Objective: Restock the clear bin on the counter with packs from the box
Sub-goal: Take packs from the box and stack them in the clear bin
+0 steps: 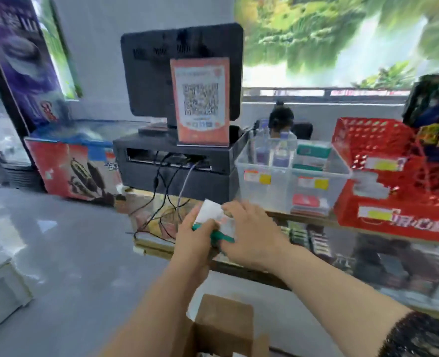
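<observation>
The box (223, 328) is seen nearest. Above it, a white-and-green pack (210, 212) is gripped in curled fingers of the left hand (196, 237) and right hand (251, 233). The carrying step is judged in hand. Lifting over the rim of the clear bin (264, 198) beyond is required next.

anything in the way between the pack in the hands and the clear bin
Nothing visible. The pack, held by the left hand and right hand, is just left of the clear bin, whose top is open. Only the bin's own wall lies between; the pack would go over it.
</observation>
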